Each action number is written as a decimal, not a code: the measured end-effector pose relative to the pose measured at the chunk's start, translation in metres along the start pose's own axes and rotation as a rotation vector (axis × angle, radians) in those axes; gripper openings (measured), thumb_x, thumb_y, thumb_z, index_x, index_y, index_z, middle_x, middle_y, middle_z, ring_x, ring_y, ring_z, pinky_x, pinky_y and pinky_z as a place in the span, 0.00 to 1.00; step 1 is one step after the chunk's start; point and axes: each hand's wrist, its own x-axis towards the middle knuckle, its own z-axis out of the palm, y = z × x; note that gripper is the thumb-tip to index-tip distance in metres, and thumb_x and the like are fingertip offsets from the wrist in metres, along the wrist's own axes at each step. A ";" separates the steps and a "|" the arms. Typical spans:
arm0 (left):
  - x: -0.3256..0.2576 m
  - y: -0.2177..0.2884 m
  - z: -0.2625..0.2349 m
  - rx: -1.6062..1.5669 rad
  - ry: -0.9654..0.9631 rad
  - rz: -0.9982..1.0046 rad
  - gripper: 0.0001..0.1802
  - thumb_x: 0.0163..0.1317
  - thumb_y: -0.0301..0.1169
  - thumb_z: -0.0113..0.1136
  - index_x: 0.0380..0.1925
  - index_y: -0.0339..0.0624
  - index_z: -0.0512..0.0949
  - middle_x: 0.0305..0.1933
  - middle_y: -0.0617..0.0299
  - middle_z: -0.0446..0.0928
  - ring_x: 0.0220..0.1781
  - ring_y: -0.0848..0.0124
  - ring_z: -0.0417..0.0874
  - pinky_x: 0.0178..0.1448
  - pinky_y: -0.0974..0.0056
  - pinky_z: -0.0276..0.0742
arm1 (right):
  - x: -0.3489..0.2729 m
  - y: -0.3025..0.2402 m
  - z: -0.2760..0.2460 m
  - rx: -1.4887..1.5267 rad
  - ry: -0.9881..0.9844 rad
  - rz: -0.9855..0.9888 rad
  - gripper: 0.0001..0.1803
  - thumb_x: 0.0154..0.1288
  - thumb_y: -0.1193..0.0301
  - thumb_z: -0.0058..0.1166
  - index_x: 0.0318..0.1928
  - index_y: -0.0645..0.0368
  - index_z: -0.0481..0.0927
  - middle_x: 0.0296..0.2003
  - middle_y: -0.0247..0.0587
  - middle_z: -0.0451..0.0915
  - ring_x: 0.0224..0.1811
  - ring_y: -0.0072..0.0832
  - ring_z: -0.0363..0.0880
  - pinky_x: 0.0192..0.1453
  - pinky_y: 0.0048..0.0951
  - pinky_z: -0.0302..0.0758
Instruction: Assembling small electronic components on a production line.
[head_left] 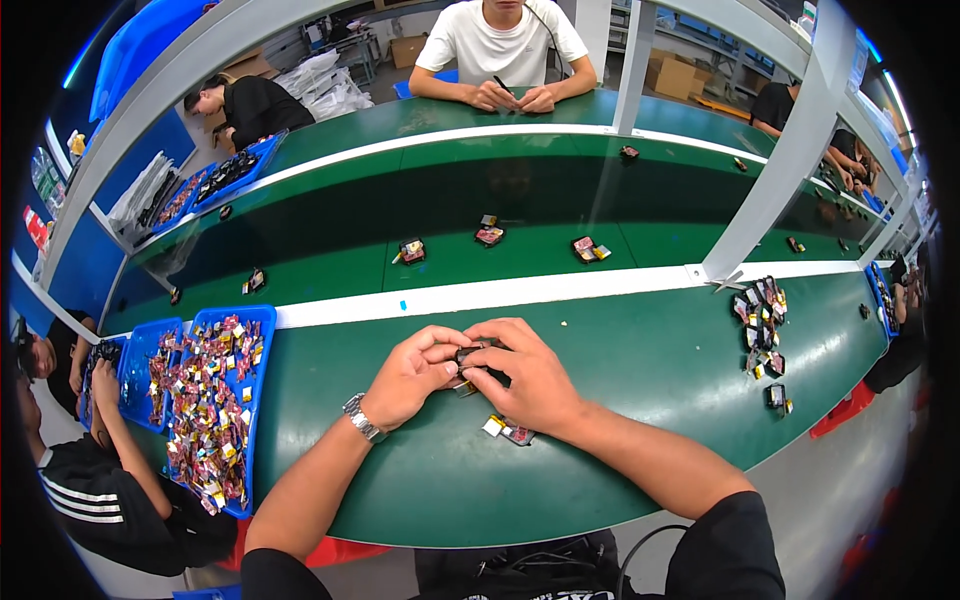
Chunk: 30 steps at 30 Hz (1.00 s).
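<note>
Both my hands meet over the green bench, fingers closed round a small black part (466, 356). Its shape is mostly covered by the fingers, and a bit of yellow and white shows under it. My left hand (408, 376), with a metal watch on the wrist, grips it from the left. From the right, the thumb and fingers of my right hand (528, 378) press on the same part. Just below the hands lies a small dark-red and black piece (518, 435) with a white and yellow tab.
A blue tray (262, 375) heaped with small red, white and yellow pieces stands at left. Several black-and-red pieces (760, 315) lie clustered at right. Beyond a white rail (520, 295), more pieces lie on a green surface. A metal post (775, 160) rises at right. Other people sit around.
</note>
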 end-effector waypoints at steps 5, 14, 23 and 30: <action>-0.001 0.003 0.003 -0.023 0.031 -0.025 0.17 0.70 0.21 0.49 0.57 0.39 0.69 0.61 0.57 0.75 0.57 0.73 0.78 0.59 0.67 0.77 | -0.001 -0.002 -0.001 -0.009 0.026 0.003 0.07 0.56 0.76 0.63 0.37 0.60 0.84 0.49 0.40 0.78 0.54 0.39 0.75 0.55 0.36 0.76; 0.000 0.002 0.005 -0.023 0.058 -0.019 0.15 0.69 0.20 0.49 0.56 0.38 0.70 0.60 0.55 0.75 0.58 0.71 0.79 0.59 0.66 0.78 | -0.003 -0.001 0.002 -0.038 0.047 0.015 0.08 0.55 0.76 0.64 0.38 0.60 0.86 0.50 0.39 0.79 0.56 0.39 0.74 0.57 0.36 0.75; 0.000 0.000 0.005 -0.010 0.078 -0.013 0.16 0.69 0.19 0.49 0.55 0.38 0.70 0.61 0.54 0.75 0.57 0.71 0.78 0.59 0.65 0.78 | -0.007 0.001 0.008 0.112 0.076 0.180 0.08 0.59 0.74 0.63 0.40 0.56 0.87 0.52 0.39 0.80 0.57 0.39 0.75 0.61 0.37 0.73; -0.001 0.001 0.004 -0.025 0.066 -0.006 0.15 0.69 0.20 0.50 0.56 0.36 0.69 0.62 0.53 0.74 0.56 0.71 0.79 0.59 0.65 0.78 | -0.008 0.006 0.009 0.221 0.065 0.189 0.08 0.60 0.72 0.62 0.41 0.56 0.87 0.52 0.39 0.80 0.57 0.39 0.75 0.62 0.37 0.72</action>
